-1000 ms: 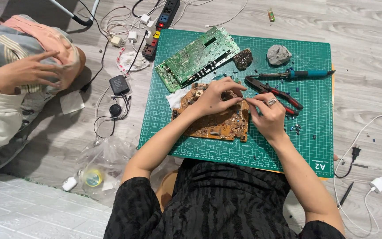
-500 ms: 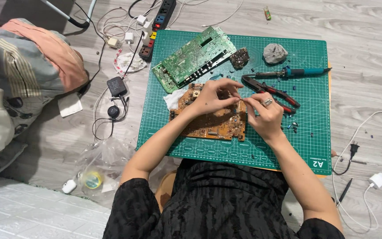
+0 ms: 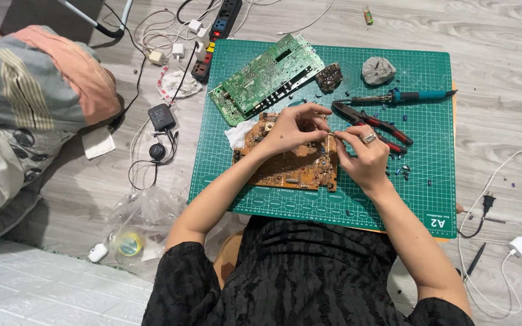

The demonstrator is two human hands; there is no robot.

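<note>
A brown circuit board (image 3: 291,166) lies on the green cutting mat (image 3: 418,193) in front of me. My left hand (image 3: 294,127) rests over the board's upper part, fingers curled and pinched toward the right. My right hand (image 3: 364,154), with a ring on one finger, is at the board's right edge, fingertips pinched close to the left hand's. Something very small seems held between the fingertips; I cannot tell what. Red-handled pliers (image 3: 373,124) lie just beyond my right hand.
A green circuit board (image 3: 267,78), a dark chunk (image 3: 329,77), a grey lump (image 3: 377,70) and a teal-handled soldering iron (image 3: 403,96) lie at the mat's far side. A power strip (image 3: 215,36), adapters and cables sit on the floor to the left. Another person (image 3: 25,115) is at far left.
My hands have drawn closer together over the board's upper right corner. The person at left has shifted, and their hand is no longer in view.
</note>
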